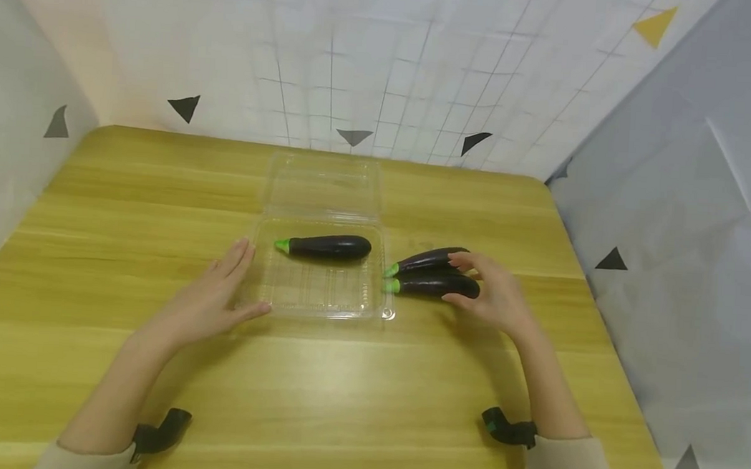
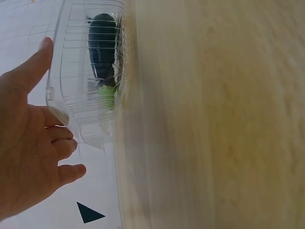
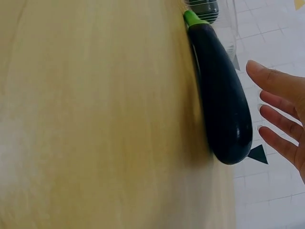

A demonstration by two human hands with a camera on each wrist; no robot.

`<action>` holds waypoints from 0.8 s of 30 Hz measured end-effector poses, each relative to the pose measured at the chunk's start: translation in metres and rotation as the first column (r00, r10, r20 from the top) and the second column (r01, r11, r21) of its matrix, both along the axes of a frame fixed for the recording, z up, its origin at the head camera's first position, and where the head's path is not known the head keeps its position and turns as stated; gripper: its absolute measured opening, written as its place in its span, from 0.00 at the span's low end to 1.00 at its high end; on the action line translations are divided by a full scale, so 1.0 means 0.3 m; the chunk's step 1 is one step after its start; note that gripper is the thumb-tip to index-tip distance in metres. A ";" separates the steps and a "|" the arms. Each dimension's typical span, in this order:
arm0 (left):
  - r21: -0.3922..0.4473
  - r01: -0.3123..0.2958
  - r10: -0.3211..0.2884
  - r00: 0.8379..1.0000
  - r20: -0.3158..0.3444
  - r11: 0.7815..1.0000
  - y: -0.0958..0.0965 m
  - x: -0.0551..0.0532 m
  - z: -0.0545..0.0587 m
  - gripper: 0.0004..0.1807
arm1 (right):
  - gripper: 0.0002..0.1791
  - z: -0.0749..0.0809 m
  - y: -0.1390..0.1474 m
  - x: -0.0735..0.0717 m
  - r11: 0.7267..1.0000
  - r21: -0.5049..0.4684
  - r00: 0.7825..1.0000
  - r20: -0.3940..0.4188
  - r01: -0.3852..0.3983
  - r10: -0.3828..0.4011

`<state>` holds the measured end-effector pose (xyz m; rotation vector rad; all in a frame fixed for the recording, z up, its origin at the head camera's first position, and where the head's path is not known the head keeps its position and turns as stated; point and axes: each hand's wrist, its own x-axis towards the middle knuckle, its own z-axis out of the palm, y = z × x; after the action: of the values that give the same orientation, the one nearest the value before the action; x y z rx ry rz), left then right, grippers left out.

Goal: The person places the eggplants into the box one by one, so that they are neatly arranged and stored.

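A clear plastic clamshell box [image 1: 314, 288] lies with its lid [image 1: 323, 185] folded back. One dark purple eggplant [image 1: 336, 246] with a green stem rests inside along the far side, stem to the left. At the box's left edge is my left hand [image 1: 210, 303], fingers extended, thumb tip by the near corner. Two more eggplants lie side by side right of the box, a rear one [image 1: 428, 259] and a front one [image 1: 433, 286], stems toward it. Over their thick ends my right hand [image 1: 494, 292] hovers with thumb and fingers spread, apart from the front eggplant in the right wrist view.
Everything lies on a wood-grain table [image 1: 339, 404] with rounded corners. White sheeting [image 1: 392, 63] with grid lines and dark triangles stands behind and at both sides. A black camera mount is strapped to each wrist.
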<state>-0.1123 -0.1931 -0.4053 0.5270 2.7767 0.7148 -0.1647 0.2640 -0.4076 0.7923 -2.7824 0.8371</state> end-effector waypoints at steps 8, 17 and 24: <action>0.006 0.004 -0.004 1.000 -0.011 1.000 -0.001 -0.002 -0.003 0.55 | 0.35 -0.033 0.016 -0.014 1.000 0.003 0.999 0.033 0.019 -0.020; 0.005 0.004 -0.004 1.000 0.005 1.000 -0.001 -0.005 -0.001 0.56 | 0.32 -0.043 0.026 -0.013 0.998 0.044 0.998 0.040 0.053 -0.055; 0.003 0.002 -0.002 1.000 0.008 1.000 0.000 -0.006 -0.004 0.56 | 0.23 -0.062 0.032 -0.012 0.989 0.129 0.996 0.040 0.072 -0.077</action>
<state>-0.1140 -0.1931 -0.4066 0.5257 2.7681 0.7187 -0.1685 0.2738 -0.4262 0.6909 -2.9097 0.6783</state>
